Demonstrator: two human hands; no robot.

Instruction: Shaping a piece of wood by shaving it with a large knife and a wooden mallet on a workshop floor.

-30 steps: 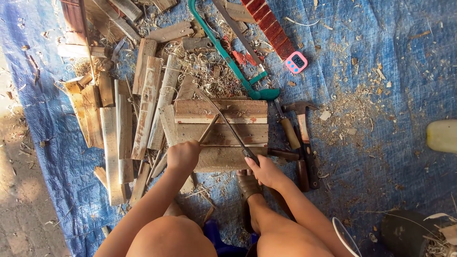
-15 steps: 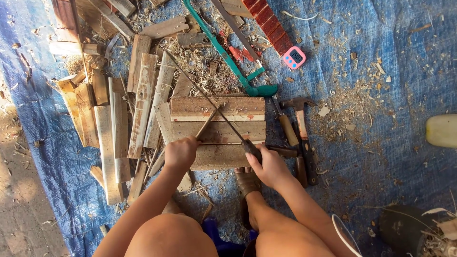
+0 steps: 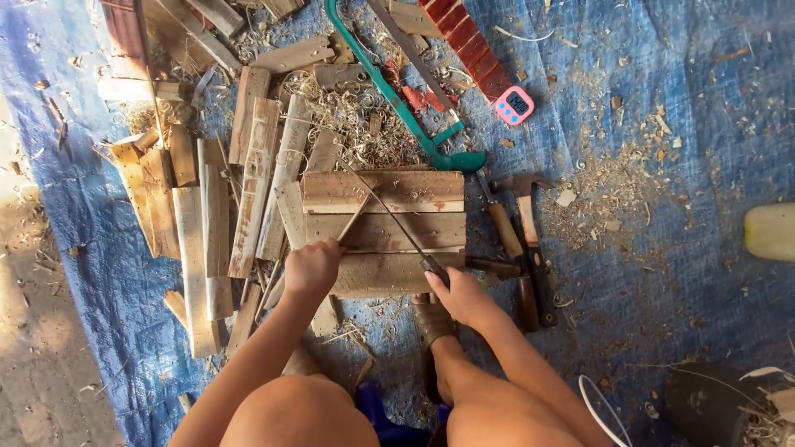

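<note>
My left hand grips the near end of a thin wooden stick that lies slanted on a block of stacked wooden boards. My right hand is closed on the dark handle of a long thin blade, whose edge crosses the stick and points up to the left. My knees and a sandalled foot are below the block.
Loose wooden slats and shavings lie left and above on a blue tarp. A green-framed saw, a hammer, other handled tools, a pink timer, a red slatted strip and a pale container are around.
The blade has slid a little along the stick, its tip shifting between frames. Both hands stay at the near edge of the block; the view shifted slightly.
</note>
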